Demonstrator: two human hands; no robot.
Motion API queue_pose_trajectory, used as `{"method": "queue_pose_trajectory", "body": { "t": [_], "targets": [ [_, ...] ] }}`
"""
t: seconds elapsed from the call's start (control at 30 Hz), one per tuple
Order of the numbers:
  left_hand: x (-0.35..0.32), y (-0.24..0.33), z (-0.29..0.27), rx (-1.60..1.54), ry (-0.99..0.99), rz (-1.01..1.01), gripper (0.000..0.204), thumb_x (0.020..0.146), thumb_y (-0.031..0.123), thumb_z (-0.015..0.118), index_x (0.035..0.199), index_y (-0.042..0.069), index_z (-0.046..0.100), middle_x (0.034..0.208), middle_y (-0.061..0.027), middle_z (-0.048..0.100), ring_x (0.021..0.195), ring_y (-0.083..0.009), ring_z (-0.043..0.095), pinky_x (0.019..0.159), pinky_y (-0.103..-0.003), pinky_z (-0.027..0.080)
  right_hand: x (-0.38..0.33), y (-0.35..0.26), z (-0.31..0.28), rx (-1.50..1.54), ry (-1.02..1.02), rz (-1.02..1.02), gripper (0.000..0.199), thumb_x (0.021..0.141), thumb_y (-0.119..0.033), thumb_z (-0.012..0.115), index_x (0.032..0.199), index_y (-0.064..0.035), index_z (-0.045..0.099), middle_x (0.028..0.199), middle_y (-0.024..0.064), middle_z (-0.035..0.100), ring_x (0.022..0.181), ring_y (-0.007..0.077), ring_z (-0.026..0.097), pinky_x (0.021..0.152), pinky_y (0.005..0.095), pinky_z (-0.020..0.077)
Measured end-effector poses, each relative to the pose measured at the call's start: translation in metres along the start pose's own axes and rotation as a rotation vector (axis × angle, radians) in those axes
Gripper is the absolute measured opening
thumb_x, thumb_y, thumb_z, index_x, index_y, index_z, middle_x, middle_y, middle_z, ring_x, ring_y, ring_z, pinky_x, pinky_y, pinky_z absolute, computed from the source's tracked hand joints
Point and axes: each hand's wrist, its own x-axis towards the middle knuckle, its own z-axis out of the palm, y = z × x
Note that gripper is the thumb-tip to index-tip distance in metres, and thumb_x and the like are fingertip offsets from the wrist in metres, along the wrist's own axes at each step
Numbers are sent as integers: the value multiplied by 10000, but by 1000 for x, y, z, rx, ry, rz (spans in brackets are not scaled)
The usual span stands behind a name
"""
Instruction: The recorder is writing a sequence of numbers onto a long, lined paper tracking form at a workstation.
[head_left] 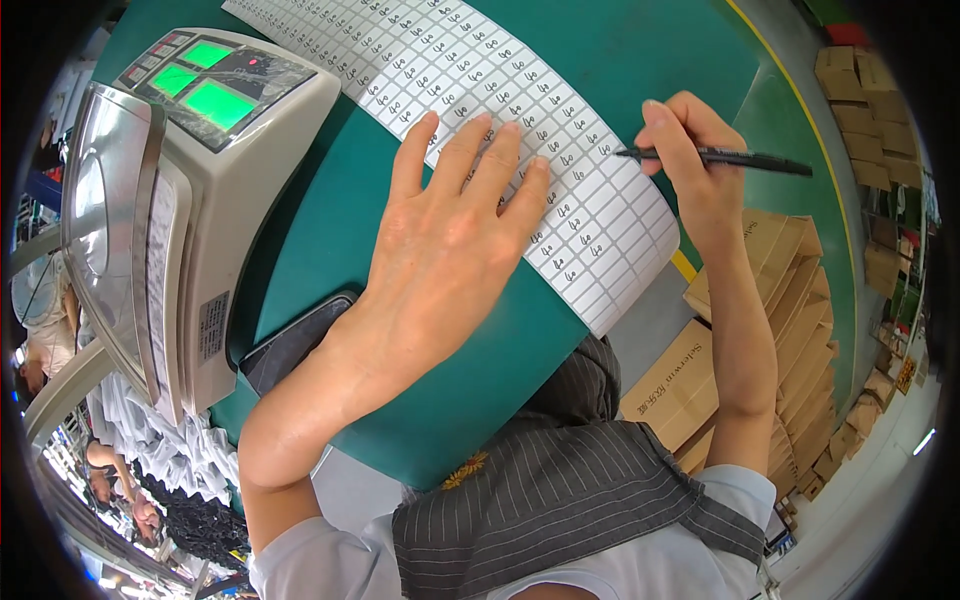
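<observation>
Here, a black pen [725, 157] is clamped between the fingers [672, 130] of the right hand [695, 165], its tip touching the white label sheet [590, 215]. The left hand [450, 235] is laid flat, fingers spread, on the sheet. On the green worktop [340, 210], a weighing scale [190, 190] stands at nine o'clock. Cardboard boxes [790, 320] are stacked at three o'clock.

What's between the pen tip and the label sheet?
Nothing visible. The right hand holds the pen with its tip at the label sheet's right edge. The left hand lies flat on the sheet to the left, apart from the tip.
</observation>
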Motion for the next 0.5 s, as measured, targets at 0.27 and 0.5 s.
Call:
{"method": "queue_pose_trajectory", "body": {
  "t": [0.27, 0.5],
  "targets": [
    [1, 2, 0, 9, 8, 5, 458, 757, -18, 606, 1206, 73, 609, 1268, -142, 560, 1226, -301, 487, 1092, -519, 269, -14, -2, 11, 2, -41, -8, 253, 876, -111, 651, 676, -4, 538, 557, -21, 510, 507, 33, 376, 455, 230, 295],
    [1, 1, 0, 3, 16, 11, 449, 757, -19, 605, 1196, 71, 615, 1256, -145, 567, 1219, -302, 493, 1089, -521, 273, -15, 1, 10, -112, -80, -25, 243, 864, -100, 659, 677, -4, 538, 560, -13, 520, 504, 31, 379, 455, 221, 294]
  ]
}}
